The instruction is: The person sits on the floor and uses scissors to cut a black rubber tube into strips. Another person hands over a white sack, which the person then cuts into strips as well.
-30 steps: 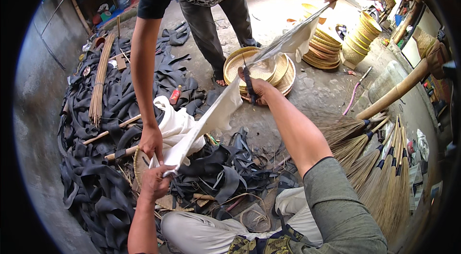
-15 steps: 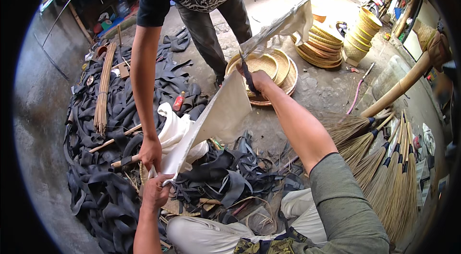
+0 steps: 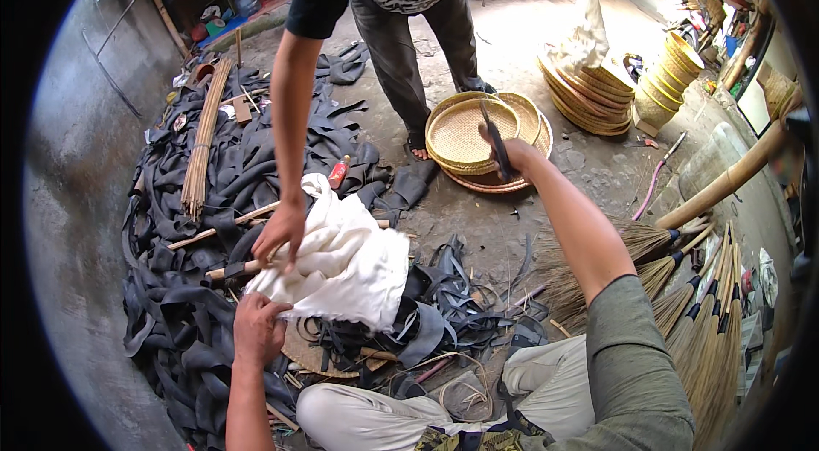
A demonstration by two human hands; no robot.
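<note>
My left hand [image 3: 258, 327] pinches the near left edge of a white cloth [image 3: 363, 267], which hangs bunched over the dark scraps. Out in front, my right hand [image 3: 519, 159] grips dark-handled scissors [image 3: 495, 139], their blades pointing up and away over the woven baskets. Across from me stands another person, whose hand [image 3: 281, 233] is at the same cloth, close to my left hand. Their other hand, at the top edge, holds up a separate strip of white cloth [image 3: 587, 24], dangling over a basket stack.
Black rubber-like strips [image 3: 196, 263] cover the ground at left, with a bundle of thin sticks [image 3: 205, 144] and a small red bottle [image 3: 339, 171] among them. Round woven baskets [image 3: 473, 133] and stacked baskets [image 3: 589, 101] stand ahead. Straw brooms [image 3: 682, 314] lie at right, by a bamboo pole [image 3: 725, 186].
The stretched cloth is now in two separate pieces. One has swung up to the right with the other person's hand; the other has dropped toward my left hand. My scissors have come away from the cloth.
</note>
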